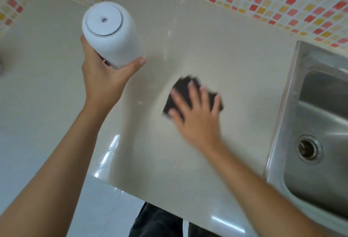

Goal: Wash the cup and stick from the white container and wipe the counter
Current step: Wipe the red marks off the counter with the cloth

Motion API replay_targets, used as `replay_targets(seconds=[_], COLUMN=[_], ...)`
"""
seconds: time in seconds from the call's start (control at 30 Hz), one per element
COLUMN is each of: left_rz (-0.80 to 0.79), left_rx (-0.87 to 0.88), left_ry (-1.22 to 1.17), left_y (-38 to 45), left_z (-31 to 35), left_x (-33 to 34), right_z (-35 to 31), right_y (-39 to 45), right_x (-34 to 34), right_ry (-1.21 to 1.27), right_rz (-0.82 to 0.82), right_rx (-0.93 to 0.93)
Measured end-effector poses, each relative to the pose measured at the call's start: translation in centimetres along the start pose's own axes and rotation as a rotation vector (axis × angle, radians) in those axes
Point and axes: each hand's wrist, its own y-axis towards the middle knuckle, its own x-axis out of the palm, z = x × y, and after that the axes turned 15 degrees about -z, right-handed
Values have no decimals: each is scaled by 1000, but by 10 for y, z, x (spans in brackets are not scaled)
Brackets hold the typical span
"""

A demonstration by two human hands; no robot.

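My left hand [105, 78] grips the white container [111, 33] from below, holding it lifted above the counter [216, 52], lid toward me. My right hand [195, 112] lies spread flat on a dark cloth or sponge [185, 86], too blurred to tell which, pressing it against the counter. The steel sink [320, 124] sits just beyond that hand, to its right.
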Motion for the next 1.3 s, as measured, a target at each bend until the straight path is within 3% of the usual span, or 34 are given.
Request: replay_targets(seconds=[0.13,0.27,0.37,0.5,0.6,0.73,0.87,0.97,1.1,1.23,1.3], left_rz=[-25,-54,-45,-57,-110,-171,-204,-224,-236,-283,-318], left_rx=[-10,-8,-15,6,26,26,0,5,27,52,53], left_ry=[-15,-15,-47,-61,-53,-52,-65,-63,-28,-64,-68], left_y=[-12,-14,-7,8,13,7,-3,-5,-1,1,2], left_z=[-5,-9,-7,6,14,13,8,6,11,24,29], left_x=[7,10,15,27,39,57,70,72,79,106,118], right_z=[96,104,52,-22,-5,62,164,182,127,43,31], right_y=[119,119,33,-114,-112,12,110,104,7,-137,-172], right_x=[-52,-53,-20,16,17,-13,-62,-60,-25,14,25], right_ry=[121,137,39,-37,-47,-26,162,147,25,-67,-100], right_rz=[-82,-113,-7,-152,-191,-8,-111,-109,-11,-194,-234], right_rx=[271,305,197,-211,-292,29,341,386,302,-78,-203])
